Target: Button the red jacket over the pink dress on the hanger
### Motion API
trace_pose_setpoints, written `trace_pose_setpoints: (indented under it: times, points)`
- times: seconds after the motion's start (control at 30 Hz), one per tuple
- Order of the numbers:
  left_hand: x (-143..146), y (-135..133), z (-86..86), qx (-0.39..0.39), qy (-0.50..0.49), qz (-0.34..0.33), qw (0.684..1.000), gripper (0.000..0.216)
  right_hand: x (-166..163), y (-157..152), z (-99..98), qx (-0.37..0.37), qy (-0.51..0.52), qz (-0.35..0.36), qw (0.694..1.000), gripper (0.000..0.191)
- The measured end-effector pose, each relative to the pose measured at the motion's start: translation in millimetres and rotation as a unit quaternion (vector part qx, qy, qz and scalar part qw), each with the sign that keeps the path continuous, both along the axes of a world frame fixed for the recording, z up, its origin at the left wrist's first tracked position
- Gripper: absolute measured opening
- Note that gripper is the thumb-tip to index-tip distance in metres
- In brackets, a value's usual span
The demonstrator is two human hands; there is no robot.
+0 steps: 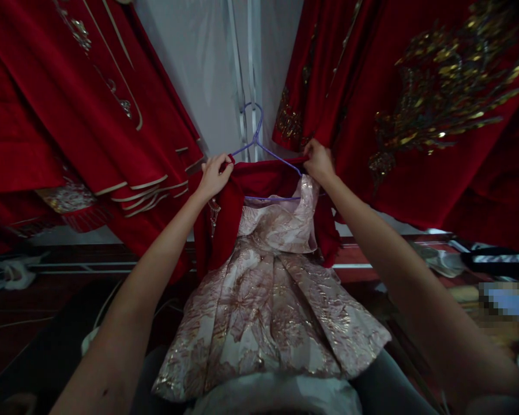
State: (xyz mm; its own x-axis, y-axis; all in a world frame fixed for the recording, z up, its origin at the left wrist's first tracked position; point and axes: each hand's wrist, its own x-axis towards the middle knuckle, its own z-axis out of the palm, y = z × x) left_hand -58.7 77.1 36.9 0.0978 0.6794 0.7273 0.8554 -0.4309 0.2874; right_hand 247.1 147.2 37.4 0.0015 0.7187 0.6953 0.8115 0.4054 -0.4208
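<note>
A pink and gold brocade dress [259, 311] lies spread over my lap with its skirt toward me. A purple wire hanger [256, 138] spans its top, and one dress strap sits near the hanger's right end. Behind and around the bodice is a red jacket [225, 225] with beaded trim on its left front. My left hand [216, 174] pinches the jacket's left shoulder by the hanger's left end. At the other shoulder my right hand [319, 163] is closed on the red cloth, close to the strap; its fingertips are partly hidden.
Red garments [90, 115] with pale piping hang at the left. More red cloth with gold sequin embroidery [441, 98] hangs at the right. White metal poles [251, 63] rise behind the hanger before a pale wall [190, 69]. Blurred items lie on the floor at right.
</note>
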Motion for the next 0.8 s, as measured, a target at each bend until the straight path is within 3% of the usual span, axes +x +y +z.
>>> trace_pose_setpoints:
  times: [0.17,0.27,0.43,0.57,0.7,0.8]
  points:
    - [9.3,1.9,-8.8,0.017,0.014,0.036,0.999,0.016,63.4,-9.1,-6.7,0.02,0.004,-0.017,1.0,0.026]
    - [13.1,1.7,-16.9,0.023,0.021,0.053,0.998,0.014,76.5,-33.1,-2.9,0.024,-0.042,0.006,0.999,0.025]
    - [8.9,-4.6,-28.1,0.015,0.048,0.047,0.998,0.019,61.8,-69.0,2.2,-0.034,-0.026,0.079,0.996,0.028]
    - [-1.8,-15.2,-25.5,0.01,0.049,0.029,0.998,0.019,47.1,-61.8,-11.2,-0.118,0.054,0.116,0.985,0.026]
    - [-3.9,-24.4,-21.0,-0.008,0.02,0.022,1.0,0.017,26.1,-44.8,-31.8,-0.075,0.181,0.11,0.974,0.024]
    - [3.5,-25.0,-20.9,-0.026,0.021,0.024,0.999,0.013,-5.2,-42.9,-42.0,-0.049,0.217,0.136,0.966,0.017]
